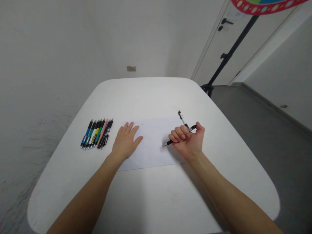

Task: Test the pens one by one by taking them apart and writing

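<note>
My left hand (125,140) lies flat with fingers spread on the left part of a white sheet of paper (151,146). A small faint mark shows near the paper's top edge. My right hand (188,140) is wrapped round a black and white pen (192,128), its thumb raised by the upper end. The pen slants, with its tip pointing down and left over the paper; whether the tip touches the sheet I cannot tell. Just beyond my right hand, another white and black pen (181,117) rests on the table, its lower end partly hidden by the hand.
A row of several pens (96,134) in various colours lies at the left of the white table (148,97). Behind the table stands a wall with a socket (131,68). A black stand (227,57) with a colourful wheel (265,8) is at the far right, before a door.
</note>
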Action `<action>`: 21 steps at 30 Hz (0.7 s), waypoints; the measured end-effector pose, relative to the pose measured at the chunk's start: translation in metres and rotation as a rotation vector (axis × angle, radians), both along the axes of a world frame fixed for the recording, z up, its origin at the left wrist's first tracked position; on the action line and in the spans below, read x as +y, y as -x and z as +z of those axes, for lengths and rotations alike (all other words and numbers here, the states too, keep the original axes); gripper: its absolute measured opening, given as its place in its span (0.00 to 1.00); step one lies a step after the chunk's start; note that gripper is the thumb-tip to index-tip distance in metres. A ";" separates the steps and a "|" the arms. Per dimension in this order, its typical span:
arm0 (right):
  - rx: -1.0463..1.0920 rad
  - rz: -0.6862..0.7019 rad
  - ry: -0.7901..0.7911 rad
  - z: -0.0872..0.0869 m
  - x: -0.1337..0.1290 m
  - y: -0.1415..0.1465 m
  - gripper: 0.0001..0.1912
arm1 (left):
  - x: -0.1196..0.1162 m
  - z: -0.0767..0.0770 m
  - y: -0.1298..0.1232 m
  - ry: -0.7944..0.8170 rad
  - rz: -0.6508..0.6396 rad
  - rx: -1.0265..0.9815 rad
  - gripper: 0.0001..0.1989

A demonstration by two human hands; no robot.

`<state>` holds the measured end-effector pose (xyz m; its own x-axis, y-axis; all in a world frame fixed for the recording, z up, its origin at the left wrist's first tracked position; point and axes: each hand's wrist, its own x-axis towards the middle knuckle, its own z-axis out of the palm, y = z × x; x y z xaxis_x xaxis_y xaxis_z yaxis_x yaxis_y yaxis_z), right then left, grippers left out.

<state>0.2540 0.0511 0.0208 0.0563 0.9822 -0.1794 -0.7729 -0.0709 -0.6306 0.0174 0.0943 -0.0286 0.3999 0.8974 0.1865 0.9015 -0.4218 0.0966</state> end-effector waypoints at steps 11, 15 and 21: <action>-0.079 0.025 -0.040 -0.013 0.003 0.009 0.19 | 0.001 -0.001 0.000 0.002 -0.004 -0.052 0.25; -0.198 0.162 -0.048 -0.006 0.003 0.016 0.29 | 0.001 -0.001 0.000 -0.008 -0.003 -0.033 0.25; -0.531 -0.023 -0.094 0.001 0.018 0.031 0.15 | -0.001 0.002 0.000 0.004 -0.003 -0.022 0.26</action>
<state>0.2227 0.0696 0.0221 0.1368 0.9901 -0.0322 -0.3465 0.0174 -0.9379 0.0177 0.0935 -0.0261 0.3987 0.8969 0.1915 0.8977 -0.4244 0.1184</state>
